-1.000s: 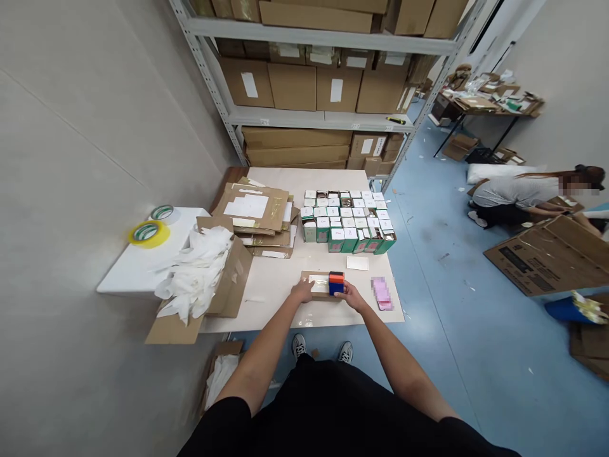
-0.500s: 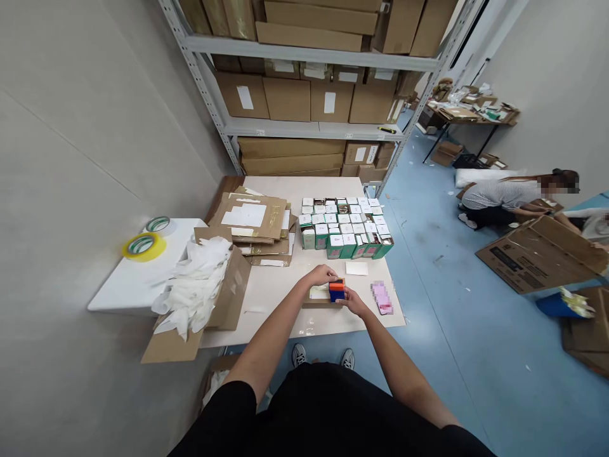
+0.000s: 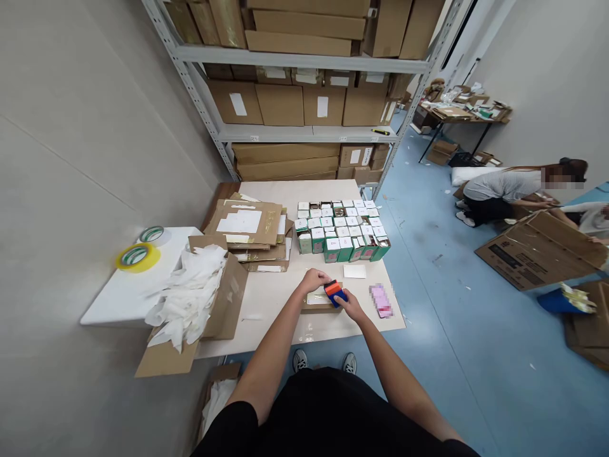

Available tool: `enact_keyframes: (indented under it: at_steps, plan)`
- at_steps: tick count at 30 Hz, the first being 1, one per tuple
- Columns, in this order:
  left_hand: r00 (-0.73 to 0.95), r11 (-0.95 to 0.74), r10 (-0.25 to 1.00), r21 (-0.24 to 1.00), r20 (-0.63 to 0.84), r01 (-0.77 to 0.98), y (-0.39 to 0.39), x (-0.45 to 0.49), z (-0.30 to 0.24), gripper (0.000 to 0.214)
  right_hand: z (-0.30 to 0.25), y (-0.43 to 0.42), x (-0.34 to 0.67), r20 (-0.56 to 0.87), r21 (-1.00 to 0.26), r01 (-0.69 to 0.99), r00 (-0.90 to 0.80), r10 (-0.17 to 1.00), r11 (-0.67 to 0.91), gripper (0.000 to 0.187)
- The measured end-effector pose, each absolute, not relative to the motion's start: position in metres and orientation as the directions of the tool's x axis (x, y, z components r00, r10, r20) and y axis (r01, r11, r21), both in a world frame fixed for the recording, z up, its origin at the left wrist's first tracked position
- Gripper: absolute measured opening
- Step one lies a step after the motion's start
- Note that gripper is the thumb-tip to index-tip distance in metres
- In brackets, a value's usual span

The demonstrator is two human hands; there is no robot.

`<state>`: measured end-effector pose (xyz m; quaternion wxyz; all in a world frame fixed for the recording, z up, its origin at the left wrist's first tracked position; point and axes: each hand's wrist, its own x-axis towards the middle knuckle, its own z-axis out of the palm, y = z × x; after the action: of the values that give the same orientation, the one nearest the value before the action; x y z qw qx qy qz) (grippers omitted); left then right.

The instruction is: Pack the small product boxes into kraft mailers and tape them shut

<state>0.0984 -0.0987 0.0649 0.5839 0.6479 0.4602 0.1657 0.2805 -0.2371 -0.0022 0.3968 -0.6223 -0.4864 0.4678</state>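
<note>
Cream and smooth, the table spans the middle of the frame. Green-and-white cartons stand in tight rows right of centre. At lower centre lies a flat cardboard box. The left hand is curled, whether pinching anything I cannot tell; the right hand grasps a tilted, angular blue-and-orange block at the box's right end.

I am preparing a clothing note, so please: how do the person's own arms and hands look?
Both sleeves are short and black. The forearms are bare, as are the left hand and right hand; no glove or watch shows.
</note>
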Motion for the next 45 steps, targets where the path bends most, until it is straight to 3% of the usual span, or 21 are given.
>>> enact_keyframes:
  at_steps: [8,14,19,27,41,45]
  plan:
    - [0.208,0.204,0.935,0.915,-0.288,0.349,-0.111,0.082,0.06,0.018,0.023,-0.224,0.301,-0.199,-0.904,0.385,0.008,0.98,-0.187,0.051]
    - [0.041,0.231,0.966,0.925,-0.255,0.302,-0.114,0.042,0.059,0.02,0.033,-0.217,0.317,-0.238,-0.856,0.485,-0.063,0.969,-0.179,0.053]
    - [-0.068,0.287,0.958,0.933,-0.279,0.215,-0.116,0.003,0.05,0.023,0.036,-0.207,0.319,-0.261,-0.773,0.616,-0.085,0.962,-0.155,0.05]
    - [-0.212,0.492,0.861,0.864,-0.463,0.11,-0.133,-0.024,0.009,0.028,0.045,-0.184,0.288,-0.327,-0.519,0.85,-0.095,0.94,-0.095,0.044]
    - [-0.229,0.645,0.737,0.763,-0.636,-0.044,-0.15,-0.023,-0.055,0.018,0.053,-0.179,0.273,-0.389,-0.353,0.935,-0.106,0.915,-0.041,0.052]
    - [-0.215,0.669,0.71,0.738,-0.67,-0.091,-0.154,-0.016,-0.072,0.016,0.057,-0.18,0.272,-0.408,-0.357,0.933,-0.121,0.905,-0.037,0.052]
